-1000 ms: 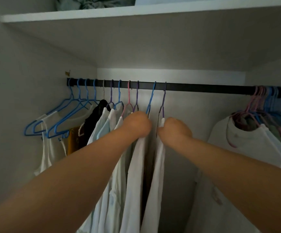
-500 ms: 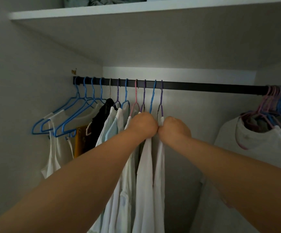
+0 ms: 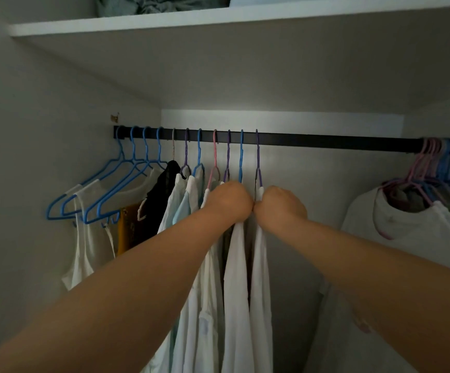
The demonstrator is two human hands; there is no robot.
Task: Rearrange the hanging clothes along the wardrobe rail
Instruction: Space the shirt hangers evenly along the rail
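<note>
Sliding the grouped hangers along the rail (image 3: 326, 141) calls for an even sideways pull just below the hooks, so each hook glides and does not tip off.

1. The left hand (image 3: 229, 201), at centre frame, has its fingers curled round the shoulder of a white garment (image 3: 234, 292) on the blue hanger (image 3: 241, 157).
2. The right hand (image 3: 281, 203), touching the left hand, has its fingers curled round the shoulder of the neighbouring white garment (image 3: 261, 292) on the purple hanger (image 3: 257, 157).
3. Keep both grips high, near the hanger necks; pulling lower on the cloth is likely to drag a garment off its hanger.
4. Move both hangers together to keep the spacing uniform.

Count, left cluster: eleven hooks on the rail, of which four at far left carry blue hangers (image 3: 105, 195) angled outward. The remaining seven hang roughly straight: one pale, three purple, two blue, one pink.

Count, right cluster (image 3: 439, 157), at the right edge of the frame: pink and blue hooks packed too tightly to count.

One shelf (image 3: 218, 18) spans the top of the frame, with folded grey fabric (image 3: 164, 4) on it.
</note>
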